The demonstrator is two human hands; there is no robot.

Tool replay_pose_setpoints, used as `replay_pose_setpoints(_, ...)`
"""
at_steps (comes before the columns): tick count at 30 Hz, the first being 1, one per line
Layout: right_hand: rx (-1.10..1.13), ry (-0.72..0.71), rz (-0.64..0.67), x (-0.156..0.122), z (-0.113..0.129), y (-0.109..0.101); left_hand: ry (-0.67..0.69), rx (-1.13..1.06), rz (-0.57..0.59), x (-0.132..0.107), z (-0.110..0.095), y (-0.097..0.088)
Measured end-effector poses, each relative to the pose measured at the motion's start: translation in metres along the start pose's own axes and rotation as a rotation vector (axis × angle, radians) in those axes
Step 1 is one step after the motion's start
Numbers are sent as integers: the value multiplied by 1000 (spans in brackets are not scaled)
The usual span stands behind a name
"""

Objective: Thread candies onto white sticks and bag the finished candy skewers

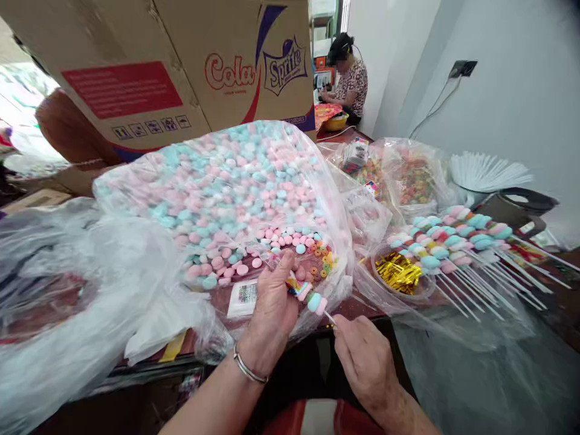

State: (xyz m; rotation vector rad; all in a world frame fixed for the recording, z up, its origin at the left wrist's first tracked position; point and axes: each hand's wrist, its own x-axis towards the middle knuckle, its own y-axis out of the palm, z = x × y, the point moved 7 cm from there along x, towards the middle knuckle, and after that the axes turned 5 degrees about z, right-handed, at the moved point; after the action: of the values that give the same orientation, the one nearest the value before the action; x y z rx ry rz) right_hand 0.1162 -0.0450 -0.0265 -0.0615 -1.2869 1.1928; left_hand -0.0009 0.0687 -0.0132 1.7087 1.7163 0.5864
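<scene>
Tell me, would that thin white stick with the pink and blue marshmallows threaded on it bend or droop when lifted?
The thin white stick with pink and blue marshmallows probably stays straight: the finished skewers lie unbent in a pile. It looks light, since the right hand pinches it by fingertips only. The puffy sweets likely squash easily under the left hand.

Cardboard box [181, 66], gold foil bowl [399, 273], white sticks [487, 172], seated person [348, 75] behind.
</scene>
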Motion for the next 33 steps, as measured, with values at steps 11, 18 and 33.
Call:
replay_pose_setpoints(11,1583,1018,154,-16,-13,50,-142,-102,108,-6,14,9)
replay_pose_setpoints(18,1693,1031,219,-24,-8,55,-162,-190,176,11,0,3)
replay_pose_setpoints(33,556,496,310,-13,-17,24,-109,-217,-14,20,0,-10)
